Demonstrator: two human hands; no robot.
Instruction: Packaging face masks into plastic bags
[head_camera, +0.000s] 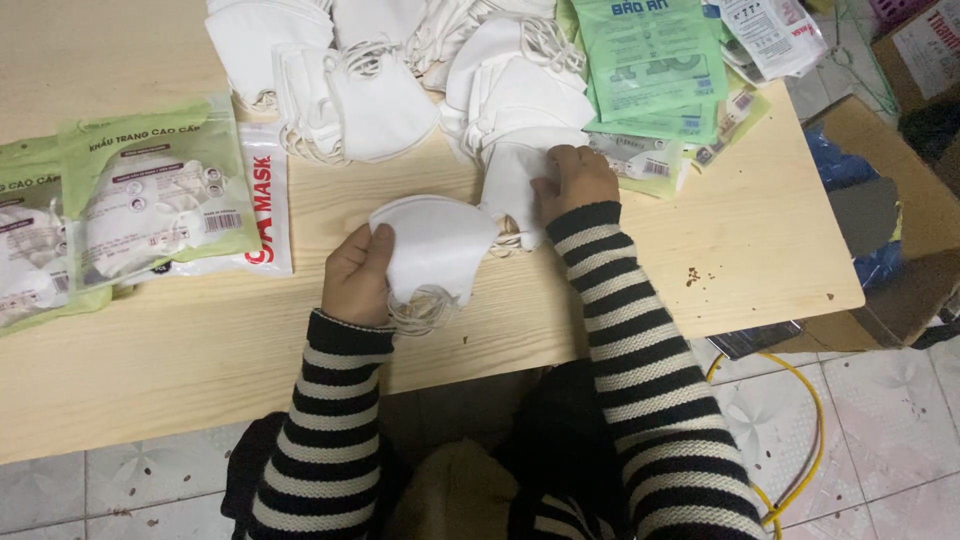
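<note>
My left hand (357, 277) grips a folded white face mask (435, 245) just above the wooden table (200, 340), its ear loops dangling below the fingers. My right hand (577, 178) rests on another white mask (510, 185) lying at the near edge of a loose pile of white masks (390, 70). Both arms wear black and white striped sleeves.
Green and clear packets of packed masks (150, 190) lie at the left. Empty green packets (650, 60) are stacked at the back right. A cardboard box (880, 210) stands right of the table, and a yellow cable (800, 440) runs over the tiled floor.
</note>
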